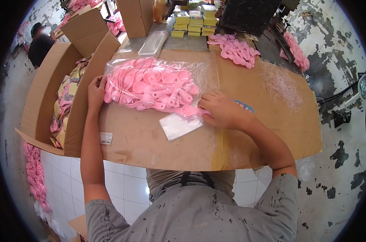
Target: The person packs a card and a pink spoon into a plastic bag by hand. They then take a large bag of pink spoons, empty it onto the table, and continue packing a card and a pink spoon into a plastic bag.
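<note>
A clear plastic bag full of pink spoons (150,84) lies on the cardboard-covered table (158,151). At the bag's left edge is my left hand (97,92), its fingers bent against the plastic. My right hand (218,108) is closed at the lower right corner of the bag, on the handle of a pink spoon (189,111). Below the bag lies a stack of white sheets or small bags (179,126), partly covered by it. A blue printed card (244,106) shows beside my right wrist.
An open carton (76,117) of packed pink items stands at the left. Loose pink spoons (235,50), yellow card stacks (194,22) and a clear tray (152,43) lie at the back. Plastic strands (282,86) lie at the right. A person (40,46) is at far left.
</note>
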{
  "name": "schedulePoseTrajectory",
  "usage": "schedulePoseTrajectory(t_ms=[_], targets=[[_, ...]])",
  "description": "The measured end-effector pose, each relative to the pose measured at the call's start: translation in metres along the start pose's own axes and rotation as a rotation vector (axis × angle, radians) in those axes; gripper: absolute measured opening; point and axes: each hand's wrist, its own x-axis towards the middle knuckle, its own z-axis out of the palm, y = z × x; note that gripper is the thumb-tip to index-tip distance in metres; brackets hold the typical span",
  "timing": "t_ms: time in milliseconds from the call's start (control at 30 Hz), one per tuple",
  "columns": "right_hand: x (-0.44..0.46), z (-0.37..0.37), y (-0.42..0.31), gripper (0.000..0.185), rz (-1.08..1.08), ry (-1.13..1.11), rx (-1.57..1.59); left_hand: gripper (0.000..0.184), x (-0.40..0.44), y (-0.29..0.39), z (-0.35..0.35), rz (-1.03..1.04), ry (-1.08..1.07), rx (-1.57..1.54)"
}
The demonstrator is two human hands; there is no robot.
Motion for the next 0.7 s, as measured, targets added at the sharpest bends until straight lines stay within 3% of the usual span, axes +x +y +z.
schedulePoseTrajectory(t_ms=[100, 167, 233, 300, 400, 533, 600, 700], targets=[[-0.004, -0.019, 0.001, 0.023, 0.067, -0.067, 0.025, 0.028, -0.001, 0.001, 0.0, 0.034, 0.045, -0.001], [-0.012, -0.043, 0.022, 0.024, 0.158, -0.154, 0.136, 0.029, -0.002, 0.008, -0.002, -0.049, 0.015, -0.126], [-0.019, -0.065, 0.054, 0.023, 0.387, -0.261, 0.159, 0.03, 0.0, 0.004, -0.003, -0.113, -0.022, -0.266], [-0.016, -0.079, 0.081, 0.022, 0.555, -0.113, 0.092, 0.029, 0.011, -0.013, -0.006, -0.154, -0.063, -0.418], [-0.012, -0.047, 0.114, 0.021, 0.328, 0.596, -0.608, 0.034, 0.005, 0.003, -0.002, -0.28, -0.209, -0.792], [0.006, -0.016, 0.064, 0.021, 0.161, 0.307, 0.043, 0.043, 0.001, 0.008, 0.0, -0.417, -0.37, -1.086], [0.015, -0.01, 0.032, 0.026, 0.142, 0.2, 0.094, 0.047, 0.003, 0.004, -0.001, -0.421, -0.455, -1.144], [0.023, 0.01, 0.034, 0.02, 0.086, 0.248, -0.026, 0.046, 0.002, 0.011, -0.003, -0.393, -0.346, -1.079]])
